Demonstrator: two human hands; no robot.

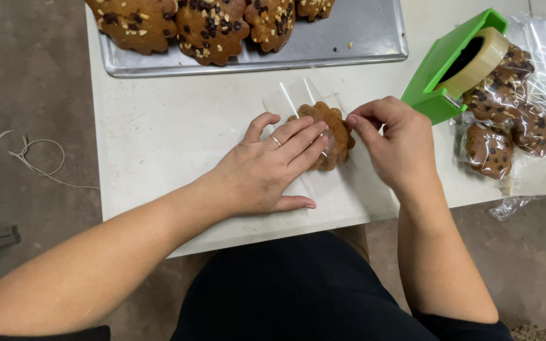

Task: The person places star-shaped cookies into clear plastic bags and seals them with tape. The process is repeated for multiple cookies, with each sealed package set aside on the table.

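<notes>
Frame centre: your left hand lies flat, fingers extended, pressing the scalloped brown cake inside its clear bag on the white table. Your right hand pinches the bag's edge beside the cake. Green tape dispenser upper right; metal tray along top.

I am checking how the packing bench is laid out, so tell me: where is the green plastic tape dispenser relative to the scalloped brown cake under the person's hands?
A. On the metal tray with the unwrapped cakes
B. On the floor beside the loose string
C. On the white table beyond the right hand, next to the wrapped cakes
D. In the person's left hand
C: the green plastic tape dispenser stands on the white table just past the right hand, against the pile of clear-wrapped chocolate-chip cakes, while the scalloped brown cake lies under the fingers of the left hand.
</notes>
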